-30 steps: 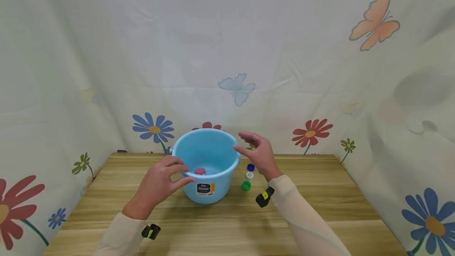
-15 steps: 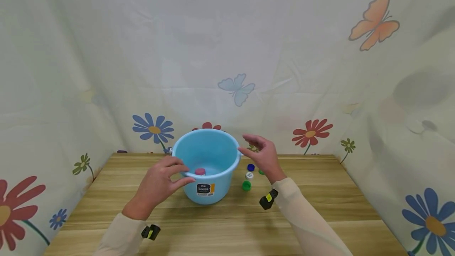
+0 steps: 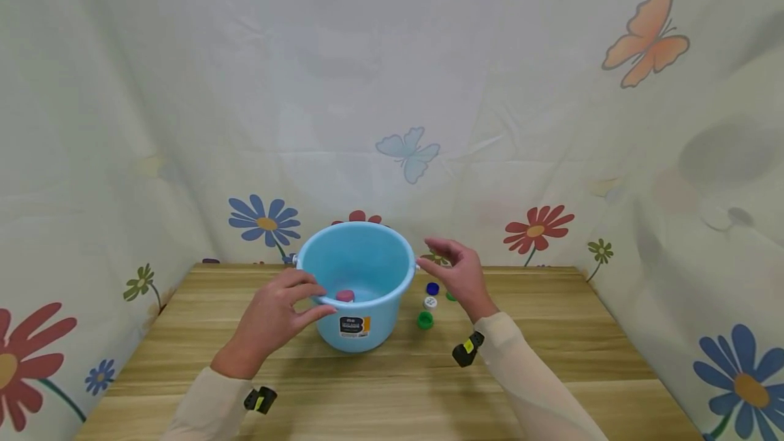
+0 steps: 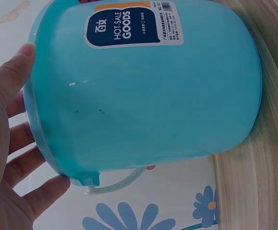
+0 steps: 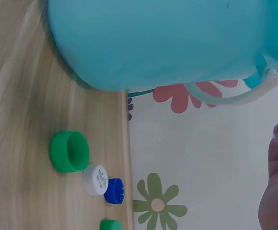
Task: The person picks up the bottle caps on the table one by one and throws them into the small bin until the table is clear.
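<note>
A light blue bucket [image 3: 387, 322] stands upright on the wooden table, a pink bottle cap [image 3: 345, 296] lying inside it. My left hand [image 3: 269, 315] grips the near-left rim; in the left wrist view the thumb lies on the outer side and the other fingers reach behind the rim. To the right of the bucket my right hand [image 3: 462, 281] hovers with relaxed fingers, holding nothing, its fingertips just off the rim. Below it on the table are a green cap [image 5: 70, 151], a white cap [image 5: 95, 179], a blue cap [image 5: 115, 191] and a second green cap [image 5: 110, 224].
The bucket's pale handle [image 5: 227, 99] hangs down at its far side. A printed label [image 4: 134, 25] faces the near side. Behind the table [image 3: 520, 359] and along both sides hang white curtains [image 3: 343, 73] with flowers and butterflies.
My right hand has drifted right and slightly down, away from the bucket's right rim. The left hand, the bucket and the caps look the same.
</note>
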Demonstrator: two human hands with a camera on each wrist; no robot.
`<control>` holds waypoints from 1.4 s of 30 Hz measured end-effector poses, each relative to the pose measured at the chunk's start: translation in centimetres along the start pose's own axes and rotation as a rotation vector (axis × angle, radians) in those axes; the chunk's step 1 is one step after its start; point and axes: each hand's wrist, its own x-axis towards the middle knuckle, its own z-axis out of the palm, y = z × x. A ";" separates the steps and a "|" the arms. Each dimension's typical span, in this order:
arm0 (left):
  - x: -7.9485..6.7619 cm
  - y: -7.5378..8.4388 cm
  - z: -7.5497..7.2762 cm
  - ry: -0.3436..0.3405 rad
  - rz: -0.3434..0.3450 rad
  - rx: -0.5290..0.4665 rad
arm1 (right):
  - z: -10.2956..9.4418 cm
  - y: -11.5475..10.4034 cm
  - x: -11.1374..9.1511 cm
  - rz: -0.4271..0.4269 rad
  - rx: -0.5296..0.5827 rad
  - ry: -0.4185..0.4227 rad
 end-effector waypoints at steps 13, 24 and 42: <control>0.0 0.0 0.0 -0.007 -0.008 -0.008 | -0.2 1.7 -1.2 0.005 -0.019 -0.008; 0.0 0.1 -0.1 -0.011 -0.012 -0.008 | -0.1 3.1 -1.9 -0.004 -0.017 -0.023; 0.0 0.0 -0.1 -0.006 0.011 0.002 | 0.3 4.7 -3.1 0.084 -0.073 -0.041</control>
